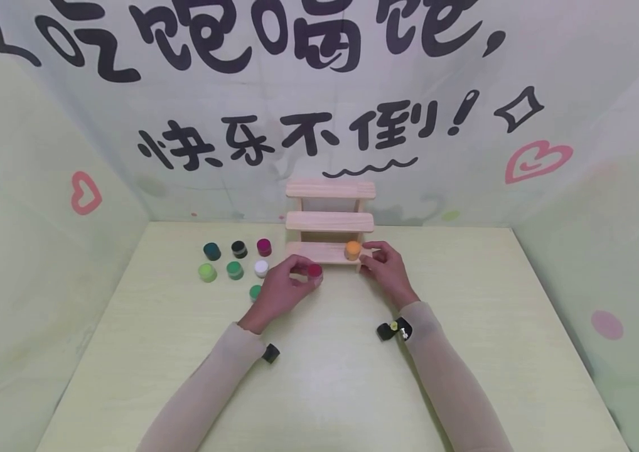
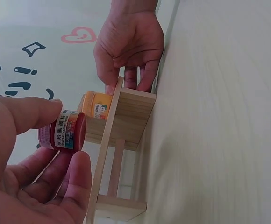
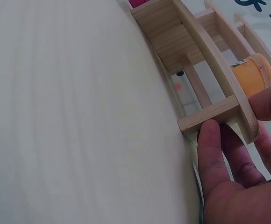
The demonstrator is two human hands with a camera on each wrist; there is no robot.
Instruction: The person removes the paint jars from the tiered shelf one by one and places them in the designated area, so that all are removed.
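Observation:
My left hand [image 1: 281, 289] pinches a small dark-red paint jar [image 2: 71, 130] between thumb and fingers, in front of the lowest step of a three-step wooden stand [image 1: 319, 253]. The jar's printed label faces the left wrist camera. On the right end of that lowest step stands an orange paint jar [image 1: 353, 250]. Beside it, my right hand [image 1: 390, 271] grips the step's end; in the right wrist view the thumb [image 3: 268, 103] lies on top near the orange jar and the fingers [image 3: 211, 151] are at the underside.
Left of the stand, several jars are grouped on the table: teal [image 1: 212, 251], black [image 1: 239, 249], magenta [image 1: 264, 247], light green [image 1: 207, 272], green [image 1: 235, 270] and white [image 1: 261, 269]. Another green jar [image 1: 255, 292] is partly behind my left hand. A printed cloth [image 1: 229, 188] hangs behind.

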